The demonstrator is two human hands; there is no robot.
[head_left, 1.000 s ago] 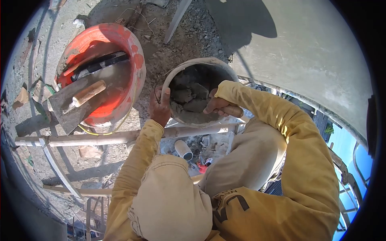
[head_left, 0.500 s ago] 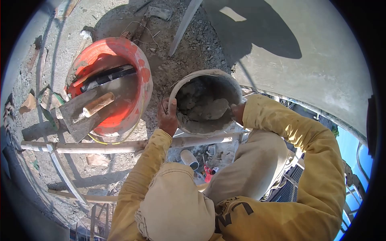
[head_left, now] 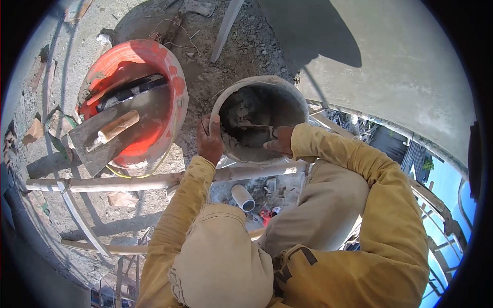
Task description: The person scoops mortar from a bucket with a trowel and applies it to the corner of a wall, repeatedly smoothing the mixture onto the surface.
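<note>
Left hand: the left hand (head_left: 209, 138) clamps the near rim of the grey bucket (head_left: 267, 82), thumb hooked over the edge.
Right hand: the right hand (head_left: 280, 141) is inside the same bucket, fingers curled against the mortar (head_left: 245, 134); whether it grips anything cannot be told.
Grey bucket: upright on rubble-strewn ground, just beyond a pole (head_left: 154, 180) and beside a curved concrete wall (head_left: 390, 66).
Red bucket: the red bucket (head_left: 177, 87) stands near the grey one, on its left, with a gap between them.
Float: 1 float (head_left: 97, 141) with a wooden handle lies across the red bucket's rim.
Pipe: 1 short pipe (head_left: 242, 197) lies below the pole, between the person's knees.
</note>
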